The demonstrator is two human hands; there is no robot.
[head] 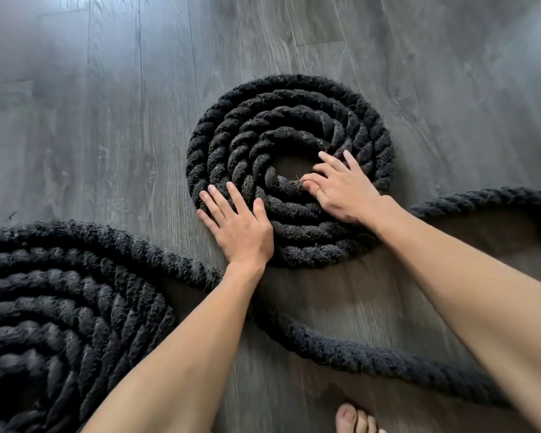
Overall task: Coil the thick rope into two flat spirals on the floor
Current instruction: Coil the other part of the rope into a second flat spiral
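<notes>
Rope: a thick black twisted rope (pixel 356 354) lies on a grey wood-grain plank floor (pixel 107 120), wound into two flat coils joined by a loose run.
Far spiral: the far spiral (pixel 231 142) sits at mid-scene, about five turns lying side by side and touching, with a small patch of bare floor showing at its centre.
Near-left spiral: the near-left spiral (pixel 60 307) looks larger and is cut off by the left and near edges of the view, so its full extent cannot be told.
Loose run: it leaves the outer turn of the near-left spiral, passes under the left forearm, bends along the near side to the right, then comes back in from the right edge to the far spiral.
Left hand: the left hand (pixel 236 228) lies flat on the near-left outer turns of the far spiral, its grip open with the fingers straight and spread.
Right hand: the right hand (pixel 344 192) rests on the inner turns, two fingers stretched out and the others bent onto the rope's inner end (pixel 281 185); whether the grip pinches that end or only presses on it cannot be told.
Open room: bare planks spread far, left and right of the far spiral, and a strip of floor separates the two spirals.
Texture: the strands are fuzzy and fibrous, and the floor is smooth with a dull sheen.
Near edge: a bare foot (pixel 353 417) stands on the floor, just near of the loose run.
</notes>
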